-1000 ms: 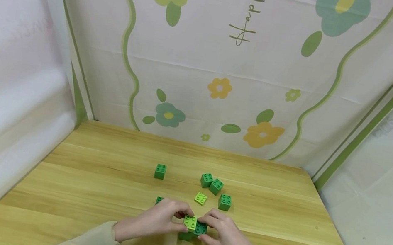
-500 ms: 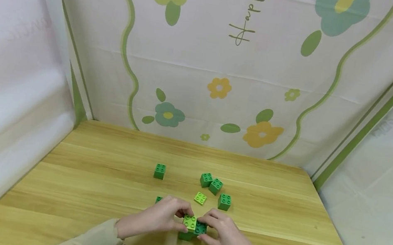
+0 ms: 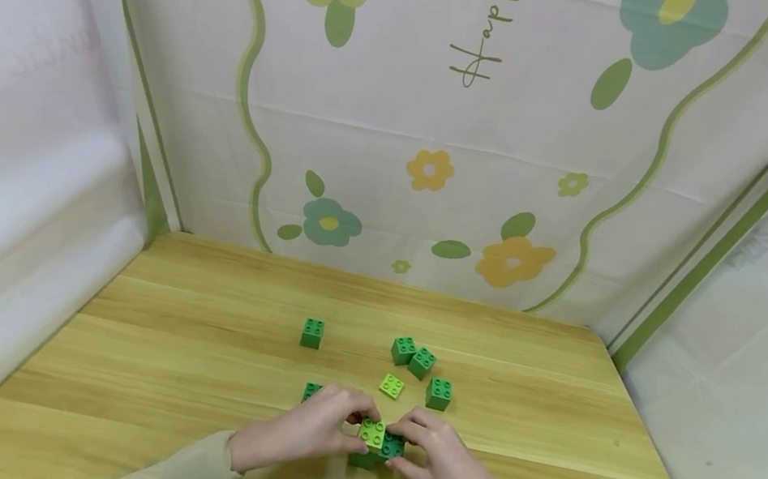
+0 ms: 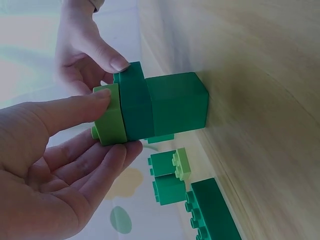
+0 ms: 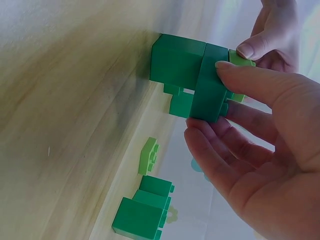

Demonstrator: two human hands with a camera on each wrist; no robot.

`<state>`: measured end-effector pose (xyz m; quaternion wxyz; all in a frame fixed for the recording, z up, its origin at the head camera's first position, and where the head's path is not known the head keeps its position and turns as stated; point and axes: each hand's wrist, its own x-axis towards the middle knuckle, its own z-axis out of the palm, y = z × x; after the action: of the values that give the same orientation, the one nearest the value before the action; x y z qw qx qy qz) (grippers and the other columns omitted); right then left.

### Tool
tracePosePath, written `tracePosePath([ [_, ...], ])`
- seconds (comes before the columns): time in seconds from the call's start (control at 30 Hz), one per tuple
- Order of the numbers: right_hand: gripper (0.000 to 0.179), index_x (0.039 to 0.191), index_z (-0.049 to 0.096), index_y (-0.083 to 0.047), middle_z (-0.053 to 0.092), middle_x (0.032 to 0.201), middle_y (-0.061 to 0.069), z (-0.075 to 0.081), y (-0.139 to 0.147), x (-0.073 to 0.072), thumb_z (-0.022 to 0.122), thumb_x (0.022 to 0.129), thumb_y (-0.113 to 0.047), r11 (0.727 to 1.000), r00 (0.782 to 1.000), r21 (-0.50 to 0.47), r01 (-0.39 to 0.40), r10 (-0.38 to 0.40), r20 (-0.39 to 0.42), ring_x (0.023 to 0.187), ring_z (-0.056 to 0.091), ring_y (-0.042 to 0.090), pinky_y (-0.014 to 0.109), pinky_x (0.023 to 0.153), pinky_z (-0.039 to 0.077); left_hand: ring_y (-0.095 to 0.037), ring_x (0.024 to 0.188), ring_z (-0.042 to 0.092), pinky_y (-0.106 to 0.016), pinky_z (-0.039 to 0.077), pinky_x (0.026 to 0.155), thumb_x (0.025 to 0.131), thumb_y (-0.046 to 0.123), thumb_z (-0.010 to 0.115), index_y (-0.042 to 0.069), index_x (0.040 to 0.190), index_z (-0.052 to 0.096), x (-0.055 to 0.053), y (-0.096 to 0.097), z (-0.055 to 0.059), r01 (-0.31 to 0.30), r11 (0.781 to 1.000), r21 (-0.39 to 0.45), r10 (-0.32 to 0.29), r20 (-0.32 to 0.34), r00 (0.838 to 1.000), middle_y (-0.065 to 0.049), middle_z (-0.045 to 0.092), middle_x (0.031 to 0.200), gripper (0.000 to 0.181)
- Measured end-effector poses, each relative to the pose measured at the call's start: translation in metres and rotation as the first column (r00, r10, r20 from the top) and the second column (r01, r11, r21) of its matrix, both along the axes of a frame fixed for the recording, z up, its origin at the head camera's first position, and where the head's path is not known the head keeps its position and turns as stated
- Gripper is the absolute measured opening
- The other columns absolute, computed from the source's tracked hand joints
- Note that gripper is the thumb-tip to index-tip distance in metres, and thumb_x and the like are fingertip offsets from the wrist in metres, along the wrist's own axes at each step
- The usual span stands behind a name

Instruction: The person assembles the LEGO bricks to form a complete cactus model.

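A small stack of toy building bricks stands near the table's front edge in the head view. Its base is a tall green brick. Across that lies a longer dark green brick, whose right end overhangs the base. A thin lime-green brick tops the left end of the dark green one. My left hand pinches the lime brick between thumb and fingers. From the other side, my right hand pinches the overhanging end of the dark green brick. The two hands' fingertips are close together.
Beyond the hands, a pair of touching green bricks, a loose lime brick and a green brick lie on the wooden table. Another green brick stands farther left. The left hand partly hides a green brick.
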<state>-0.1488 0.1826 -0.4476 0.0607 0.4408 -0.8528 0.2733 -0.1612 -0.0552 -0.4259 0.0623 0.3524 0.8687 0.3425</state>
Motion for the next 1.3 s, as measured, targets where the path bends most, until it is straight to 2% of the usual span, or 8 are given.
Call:
tracePosePath([
  [0.23,0.028,0.112,0.069,-0.008,0.066,0.104,-0.002,0.0,0.001,-0.001,0.077,0.086,-0.015,1.0,1.0,0.003,0.001,-0.001,-0.005,0.092,0.064,0.006,0.022,0.075,0.06,-0.004,0.084,0.068,-0.013,0.056,0.073,0.078,0.012,0.084,0.008,0.103,0.072,0.001,0.0,-0.002,-0.007,1.0,0.005,0.007,-0.004,1.0,-0.003,0.076,0.102,0.028],
  [0.4,0.03,0.113,0.069,-0.007,0.065,0.103,-0.002,0.0,0.001,-0.001,0.077,0.086,-0.015,1.0,1.0,0.007,0.001,-0.001,-0.007,0.092,0.064,0.006,0.02,0.076,0.059,-0.007,0.085,0.069,-0.016,0.057,0.074,0.078,0.014,0.084,0.008,0.106,0.071,0.001,0.0,-0.004,-0.009,1.0,-0.003,0.009,-0.027,1.0,-0.004,0.075,0.104,0.031],
  [0.57,0.03,0.114,0.069,-0.007,0.065,0.104,-0.002,0.0,0.001,-0.001,0.077,0.086,-0.015,1.0,1.0,0.011,0.0,0.0,-0.008,0.093,0.065,0.006,0.019,0.078,0.058,-0.006,0.09,0.068,-0.018,0.058,0.077,0.08,0.017,0.083,0.009,0.109,0.071,0.002,-0.001,-0.006,-0.007,1.0,-0.021,0.006,-0.047,0.999,-0.003,0.075,0.107,0.033],
  [0.77,0.03,0.113,0.07,-0.007,0.065,0.103,-0.002,0.0,0.001,-0.002,0.077,0.086,-0.015,1.0,1.0,0.013,-0.001,0.002,-0.026,0.092,0.065,0.006,0.017,0.078,0.057,-0.005,0.093,0.067,-0.017,0.057,0.08,0.081,0.02,0.082,0.01,0.112,0.07,0.001,-0.004,-0.008,-0.003,1.0,-0.028,0.002,-0.039,0.999,-0.002,0.074,0.109,0.034],
  [0.9,0.03,0.113,0.07,-0.007,0.066,0.103,-0.003,0.0,0.001,-0.002,0.077,0.086,-0.017,1.0,1.0,0.029,0.01,-0.009,-0.028,0.092,0.063,0.004,0.017,0.077,0.057,-0.01,0.095,0.069,-0.017,0.057,0.081,0.081,0.022,0.082,0.007,0.112,0.069,0.0,-0.007,-0.009,0.007,1.0,-0.005,-0.007,-0.047,0.999,-0.004,0.074,0.109,0.037],
  [1.07,0.03,0.113,0.07,-0.007,0.066,0.103,-0.003,0.0,0.001,-0.003,0.078,0.085,-0.016,1.0,1.0,0.029,0.01,-0.009,-0.026,0.091,0.062,0.003,0.019,0.074,0.057,-0.022,0.097,0.071,-0.023,0.059,0.083,0.081,0.025,0.082,0.002,0.113,0.068,-0.001,-0.015,-0.008,0.009,0.999,0.04,-0.007,-0.052,0.999,-0.009,0.074,0.109,0.042],
  [1.3,0.031,0.114,0.07,-0.007,0.066,0.104,-0.002,0.001,0.001,-0.003,0.077,0.086,-0.017,0.999,1.0,0.037,0.024,-0.023,-0.02,0.091,0.062,0.003,0.018,0.074,0.057,-0.027,0.1,0.07,-0.027,0.059,0.087,0.081,0.021,0.081,0.002,0.115,0.067,-0.006,-0.029,-0.006,-0.041,0.998,0.057,0.043,-0.03,0.999,-0.014,0.073,0.111,0.041],
])
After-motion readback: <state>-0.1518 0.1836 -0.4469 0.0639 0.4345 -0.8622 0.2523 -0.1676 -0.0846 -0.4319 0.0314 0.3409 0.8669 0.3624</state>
